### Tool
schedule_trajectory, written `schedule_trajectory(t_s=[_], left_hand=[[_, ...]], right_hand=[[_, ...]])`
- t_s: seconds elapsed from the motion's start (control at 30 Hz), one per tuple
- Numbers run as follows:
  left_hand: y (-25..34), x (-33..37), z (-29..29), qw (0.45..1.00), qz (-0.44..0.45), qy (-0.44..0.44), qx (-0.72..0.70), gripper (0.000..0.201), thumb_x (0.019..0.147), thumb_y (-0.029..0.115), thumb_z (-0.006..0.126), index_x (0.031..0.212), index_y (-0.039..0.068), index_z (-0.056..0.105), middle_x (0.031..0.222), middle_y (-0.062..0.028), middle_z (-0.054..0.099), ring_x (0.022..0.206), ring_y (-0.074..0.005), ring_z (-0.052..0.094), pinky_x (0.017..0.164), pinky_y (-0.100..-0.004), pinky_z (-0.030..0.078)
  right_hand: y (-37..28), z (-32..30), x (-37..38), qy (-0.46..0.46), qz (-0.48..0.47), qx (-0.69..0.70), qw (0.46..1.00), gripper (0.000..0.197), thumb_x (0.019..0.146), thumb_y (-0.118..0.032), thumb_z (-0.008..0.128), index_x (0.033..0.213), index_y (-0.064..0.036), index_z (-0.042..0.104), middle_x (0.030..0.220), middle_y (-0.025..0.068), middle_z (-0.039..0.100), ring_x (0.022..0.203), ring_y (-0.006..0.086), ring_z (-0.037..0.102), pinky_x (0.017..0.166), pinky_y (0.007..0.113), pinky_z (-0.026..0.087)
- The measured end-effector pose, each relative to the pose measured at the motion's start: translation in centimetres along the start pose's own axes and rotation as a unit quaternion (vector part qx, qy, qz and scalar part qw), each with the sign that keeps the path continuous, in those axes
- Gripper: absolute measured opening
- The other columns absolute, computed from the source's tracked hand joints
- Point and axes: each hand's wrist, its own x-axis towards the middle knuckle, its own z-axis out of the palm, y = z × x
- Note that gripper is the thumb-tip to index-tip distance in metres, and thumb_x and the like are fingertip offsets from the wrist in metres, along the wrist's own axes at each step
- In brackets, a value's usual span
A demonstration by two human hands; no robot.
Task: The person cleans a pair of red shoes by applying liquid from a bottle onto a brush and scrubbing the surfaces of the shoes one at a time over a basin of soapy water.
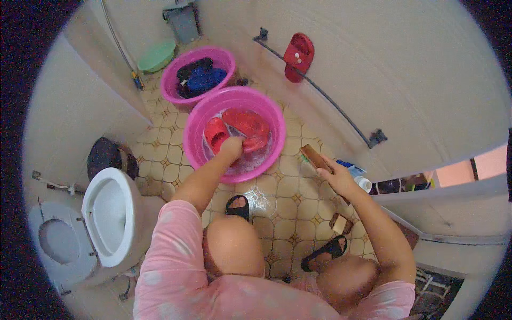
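Two red slippers, one on the left point(215, 129) and one on the right point(248, 122), lie in sudsy water in a pink basin point(277, 114). My left hand point(232, 148) reaches down into the basin, its fingers closed on a red slipper; the fingertips are partly hidden. To the right of the basin, my right hand point(337, 175) grips a wooden scrub brush point(318, 158) above the tiles, its bristles facing left and down.
Behind stands another pink basin point(166, 80) with blue slippers point(205, 80) and dark footwear. A red slipper point(300, 56) hangs on the wall rail point(338, 104). The toilet point(130, 213) is at left. Soap point(340, 224) and a white bottle point(364, 184) are at right.
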Motion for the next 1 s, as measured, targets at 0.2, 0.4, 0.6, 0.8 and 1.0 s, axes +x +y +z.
schedule_trajectory(t_s=[0.2,0.4,0.6,0.8,1.0], left_hand=[[0.2,6.6,6.8,0.996,0.054,-0.013,0.069,0.044,0.078,0.013,0.051,0.122,0.008,0.046,0.140,-0.0122,0.032,0.125,-0.0339,0.036,0.093,-0.0444,0.042],[-2.0,10.0,13.0,0.974,0.048,0.117,0.187,0.071,0.082,0.027,0.055,0.142,0.017,0.018,0.150,-0.0026,0.011,0.138,-0.0270,0.005,0.110,-0.0490,0.013],[-0.4,12.3,9.6,0.991,-0.024,-0.044,0.123,0.073,0.085,0.040,0.051,0.143,0.016,0.015,0.150,-0.0046,0.009,0.138,-0.0279,0.001,0.110,-0.0482,0.012],[-3.1,12.5,13.1,0.990,0.142,0.014,0.016,0.073,0.081,0.039,0.058,0.140,0.011,0.025,0.146,-0.0144,0.020,0.137,-0.0329,0.006,0.108,-0.0484,0.020],[-3.4,12.7,10.6,0.988,0.134,0.080,0.002,0.064,0.073,0.029,0.069,0.127,0.008,0.044,0.138,-0.0172,0.034,0.129,-0.0372,0.028,0.105,-0.0425,0.027]], right_hand=[[2.3,1.1,4.5,0.013,-0.013,0.049,0.999,0.056,0.086,-0.025,0.058,0.136,-0.0103,0.037,0.124,0.0161,0.052,0.114,0.0236,0.050,0.096,0.030,0.035],[4.1,1.7,6.2,-0.045,0.050,0.085,0.994,0.054,0.087,-0.018,0.058,0.135,-0.0063,0.037,0.123,0.0104,0.053,0.113,0.0174,0.048,0.096,0.028,0.035],[6.7,1.4,6.5,-0.029,0.094,0.110,0.989,0.051,0.089,-0.020,0.055,0.136,-0.0156,0.037,0.128,0.0130,0.050,0.118,0.0244,0.047,0.098,0.033,0.036],[8.2,2.8,6.4,-0.056,0.068,0.116,0.989,0.051,0.089,-0.024,0.054,0.135,-0.0130,0.038,0.130,0.0149,0.048,0.121,0.0255,0.045,0.100,0.035,0.033],[10.0,3.0,6.6,-0.010,0.050,0.115,0.992,0.052,0.088,-0.019,0.057,0.135,-0.0083,0.037,0.105,0.0033,0.058,0.087,0.0096,0.050,0.078,0.022,0.041]])
